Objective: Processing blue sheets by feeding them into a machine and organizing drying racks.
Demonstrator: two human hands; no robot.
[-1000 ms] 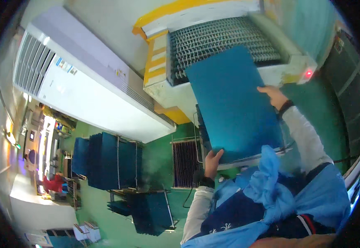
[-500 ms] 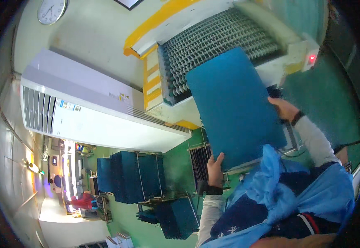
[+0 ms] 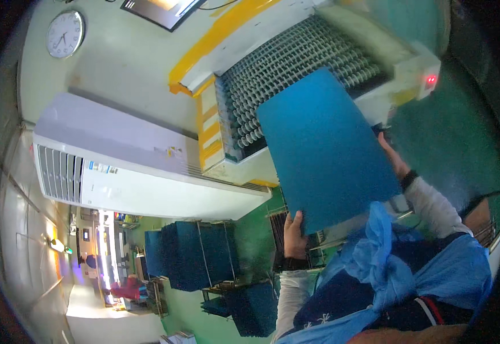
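A large, flat blue panel (image 3: 327, 152) slants in front of me, its far end over the rollers of a machine. At its near left corner, my left hand (image 3: 295, 238) grips the edge, thumb up and the other fingers partly hidden. My right hand (image 3: 396, 159) holds the panel's right edge, with part of the fingers behind it. Beyond lies the conveyor (image 3: 296, 69), a bed of many small grey rollers that the panel's far end partly covers.
A white air conditioner (image 3: 158, 178) stands to the left of the machine. Racks with upright blue panels (image 3: 190, 255) and a lower stack (image 3: 253, 307) stand on the green floor. A red-lit switch box (image 3: 429, 80) is at the machine's right corner. A person in red (image 3: 127, 288) is far left.
The view has shifted, so the wall and air conditioner appear lower. The panel stays between both hands over the rollers. My right hand's fingers now lie more along the panel's edge.
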